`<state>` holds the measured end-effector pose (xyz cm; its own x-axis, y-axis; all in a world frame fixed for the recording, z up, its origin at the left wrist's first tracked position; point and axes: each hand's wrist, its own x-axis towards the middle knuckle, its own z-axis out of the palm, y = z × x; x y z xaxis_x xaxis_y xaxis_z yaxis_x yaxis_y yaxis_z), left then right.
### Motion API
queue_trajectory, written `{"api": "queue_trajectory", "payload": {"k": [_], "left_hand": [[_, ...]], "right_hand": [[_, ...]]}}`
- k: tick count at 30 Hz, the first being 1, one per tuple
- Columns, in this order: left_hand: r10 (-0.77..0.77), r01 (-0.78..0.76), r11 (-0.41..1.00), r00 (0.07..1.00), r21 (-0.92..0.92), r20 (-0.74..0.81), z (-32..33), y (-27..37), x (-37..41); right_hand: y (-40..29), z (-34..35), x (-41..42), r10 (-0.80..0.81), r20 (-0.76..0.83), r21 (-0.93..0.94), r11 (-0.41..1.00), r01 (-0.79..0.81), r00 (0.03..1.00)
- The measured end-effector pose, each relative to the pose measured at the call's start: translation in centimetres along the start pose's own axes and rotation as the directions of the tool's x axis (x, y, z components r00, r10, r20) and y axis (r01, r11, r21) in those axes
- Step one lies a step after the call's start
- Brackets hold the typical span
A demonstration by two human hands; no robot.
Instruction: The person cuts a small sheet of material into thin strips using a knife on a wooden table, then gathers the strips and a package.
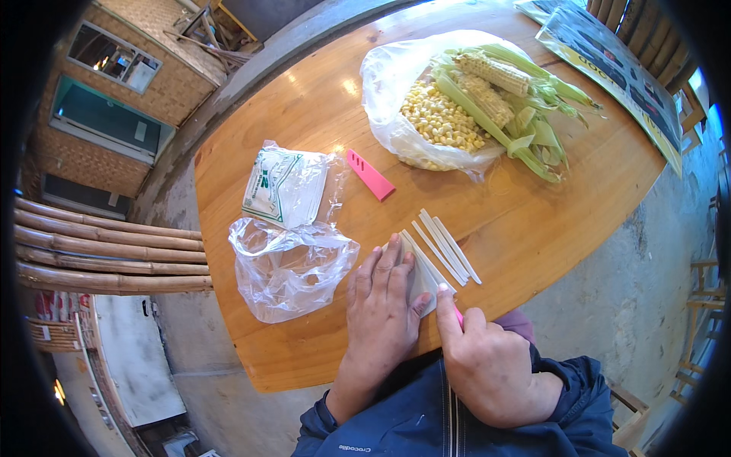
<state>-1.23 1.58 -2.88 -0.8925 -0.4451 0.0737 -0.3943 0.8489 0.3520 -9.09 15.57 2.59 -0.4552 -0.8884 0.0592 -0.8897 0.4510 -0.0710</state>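
My left hand (384,303) lies flat with its fingers on a pale folded sheet or stack of wrappers (421,281), near the table's front edge. Gripped in my right hand (482,357) is a pink-handled knife (458,316); the forefinger presses along its top at the sheet's right side, and its blade is mostly hidden. Several thin pale strips (445,248) lie just beyond the sheet. A pink blade sheath (370,176) rests farther off. Left of my left hand is an empty clear plastic bag (294,274), beside a printed packet of wrappers (285,185) in clear plastic.
At the table's far side, a plastic bag (388,108) holds loose corn kernels (442,117), with corn cobs (494,71) and green husks (531,140). Printed boards (622,74) lie at the far right corner. Bamboo rails (114,251) stand beyond the wooden table (514,228) on the left.
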Motion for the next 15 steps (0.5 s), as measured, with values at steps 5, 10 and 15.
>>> {"api": "queue_trajectory", "payload": {"k": [5,10,15], "left_hand": [[-0.007,0.007,1.0,1.0,-0.001,0.013,-0.2,0.1,0.1],[0.01,-0.01,1.0,1.0,0.012,0.004,-0.3,0.2,0.3],[0.022,-0.022,1.0,1.0,0.005,-0.009,-0.3,0.0,0.4]], "right_hand": [[0.1,0.0,-0.5,0.006,0.006,0.002,1.0,-0.006,1.0],[0.0,0.1,-0.9,0.002,-0.003,-0.032,0.999,-0.002,1.0],[0.0,-0.7,-1.2,0.015,0.063,0.008,1.0,-0.016,0.998]]}}
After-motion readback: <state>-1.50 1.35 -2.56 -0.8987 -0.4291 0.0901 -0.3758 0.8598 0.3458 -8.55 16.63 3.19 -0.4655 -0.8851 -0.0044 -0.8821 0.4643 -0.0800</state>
